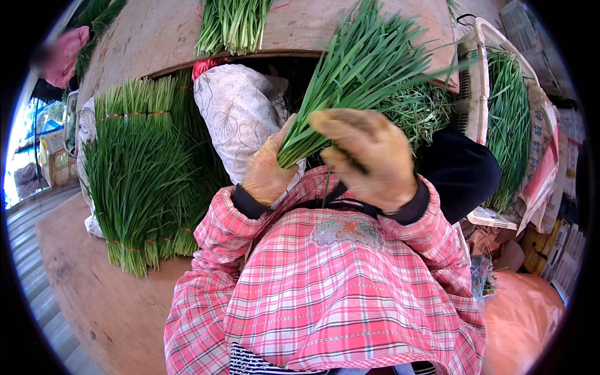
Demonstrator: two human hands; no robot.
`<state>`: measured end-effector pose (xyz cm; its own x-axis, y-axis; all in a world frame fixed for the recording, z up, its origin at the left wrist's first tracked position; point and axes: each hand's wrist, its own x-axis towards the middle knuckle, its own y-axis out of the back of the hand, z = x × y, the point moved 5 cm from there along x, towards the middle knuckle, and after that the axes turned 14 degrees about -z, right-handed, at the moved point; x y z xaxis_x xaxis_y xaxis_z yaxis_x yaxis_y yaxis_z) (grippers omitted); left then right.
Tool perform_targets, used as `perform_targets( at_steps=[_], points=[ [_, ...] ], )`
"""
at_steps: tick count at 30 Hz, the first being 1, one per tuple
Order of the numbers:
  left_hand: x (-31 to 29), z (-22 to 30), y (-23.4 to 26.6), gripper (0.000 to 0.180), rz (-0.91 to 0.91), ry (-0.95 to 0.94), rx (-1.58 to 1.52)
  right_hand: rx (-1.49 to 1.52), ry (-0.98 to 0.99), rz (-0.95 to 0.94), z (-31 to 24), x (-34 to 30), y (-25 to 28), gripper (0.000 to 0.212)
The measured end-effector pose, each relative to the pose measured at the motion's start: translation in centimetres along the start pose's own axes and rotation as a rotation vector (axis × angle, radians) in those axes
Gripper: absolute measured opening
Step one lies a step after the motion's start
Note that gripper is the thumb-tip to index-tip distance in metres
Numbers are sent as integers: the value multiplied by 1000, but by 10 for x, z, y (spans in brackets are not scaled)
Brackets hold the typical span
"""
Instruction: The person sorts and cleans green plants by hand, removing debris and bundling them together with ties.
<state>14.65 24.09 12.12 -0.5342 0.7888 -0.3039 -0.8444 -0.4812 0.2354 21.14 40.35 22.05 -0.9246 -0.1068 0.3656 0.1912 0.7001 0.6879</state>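
Bundle of garlic chives (pixel 369 69), held upslant in front of the person's body: its long axis runs diagonally, the pale cut ends low and to the left, the green leaf tips fanning away toward the upper right, over the wooden board (pixel 150 37). The left hand (pixel 265 172) grasps the stem end, its fingers wrapped behind the stalks. The right hand (pixel 378 162) — blurred — is loosely spread at the bundle's right flank, thumb parted from the fingers; whether it touches the leaves cannot be told. Beyond the right hand lie loose green leaves (pixel 422 112). At left, stacked chive bundles (pixel 134 169) are bound with thin reddish bands (pixel 128 114), their leaves pointing in opposed directions and their cut ends at the outer edges; a further chive bunch (pixel 240 25) rests on the board at top, pale ends toward the person. White floral cloth (pixel 234 112) lies between the stack and the left hand. At right, a pale plastic crate (pixel 481 100) contains more chives (pixel 507 119); the sack (pixel 536 144) beside them bears printed characters, slanted and small. An embroidered motif — greyish, with orange — marks the pink plaid smock (pixel 312 275).
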Motion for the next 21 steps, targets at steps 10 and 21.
perform_targets(
  at_steps=[10, 21],
  points=[
    [-42, 29, 56, 71, 202, 35, 738, 36, -73, -175, 5, 5, -57, 36],
    [-41, 12, 56, 67, 226, 102, 637, -210, -64, -171, 8, 30, -75, 26]
  ],
)
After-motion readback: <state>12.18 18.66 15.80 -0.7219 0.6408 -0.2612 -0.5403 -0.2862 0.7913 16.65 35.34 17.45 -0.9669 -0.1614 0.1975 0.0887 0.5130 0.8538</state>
